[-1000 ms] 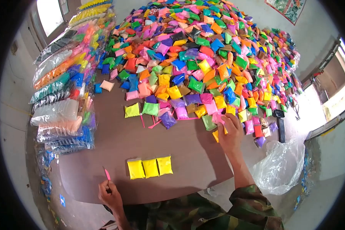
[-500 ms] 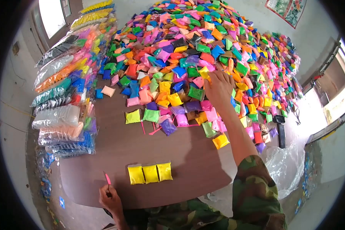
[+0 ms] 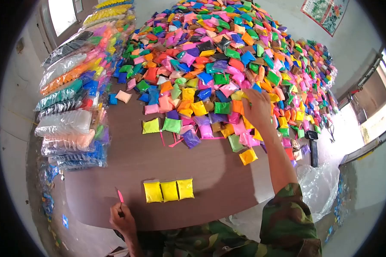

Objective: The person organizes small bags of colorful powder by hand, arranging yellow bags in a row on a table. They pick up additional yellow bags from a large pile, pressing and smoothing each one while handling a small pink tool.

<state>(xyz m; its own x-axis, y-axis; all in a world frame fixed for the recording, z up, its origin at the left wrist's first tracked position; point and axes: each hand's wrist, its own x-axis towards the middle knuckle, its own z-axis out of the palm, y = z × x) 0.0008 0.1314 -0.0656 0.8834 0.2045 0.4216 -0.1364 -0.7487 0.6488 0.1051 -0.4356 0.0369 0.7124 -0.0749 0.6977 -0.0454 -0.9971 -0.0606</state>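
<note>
My left hand [image 3: 123,218], at the table's near left edge, is closed around a thin pink plastic knife-like tool [image 3: 120,196] that points up and away. Right of it, three yellow packets [image 3: 170,191] lie side by side in a row on the brown table [image 3: 218,180]. My right hand [image 3: 258,107] reaches over the front of a large heap of small colourful packets [image 3: 193,60]. Its fingers are closed, with a yellow packet [image 3: 236,95] at the fingertips, partly hidden by the hand.
Clear bags of sorted packets [image 3: 64,122] are stacked along the left side. Loose pink tools [image 3: 162,138] lie by the heap's front edge. A lone yellow-orange packet [image 3: 248,156] sits before it. Crumpled clear plastic [image 3: 317,188] and a black object [image 3: 314,152] are at the right.
My right hand has drawn back slightly toward me and to the right, and the yellow packet at its fingertips has moved with it. My left hand stays nearly still, holding the pink tool.
</note>
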